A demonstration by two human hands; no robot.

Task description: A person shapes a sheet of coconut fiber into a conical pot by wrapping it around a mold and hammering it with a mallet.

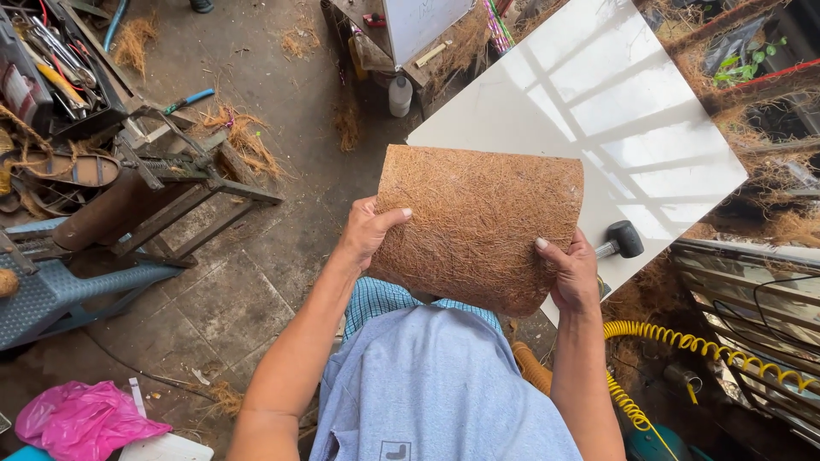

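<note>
- Hands first: we see both of them closed on one curved sheet of brown fibre mat (478, 224), held up in front of the body over the edge of the white board (598, 102).
- Our left hand (367, 232) grips the mat's left edge, thumb laid across the front face, the other fingers hidden behind it.
- Our right hand (574, 275) grips the lower right edge the same way, thumb on the front and fingers wrapped behind.
- We read the mat as bowed outward toward us, its top edge straight and its lower edge rounded, above the blue shirt (436, 384).
- Just right of the right hand a black rubber mallet (622, 239) lies on the board's near edge, close to the hand but apart from it.
- At upper left we see an open toolbox (51, 68) crowded with hand tools; we cannot tell them apart singly.
- A white plastic bottle (400, 94) stands on the floor by the board's far corner; its contents do not show.
- Loose tufts of brown fibre (248, 137) lie on the concrete floor near a metal stand (171, 196).
- A yellow coiled hose (683, 346) runs at lower right, and a pink plastic bag (81, 420) lies at lower left.
</note>
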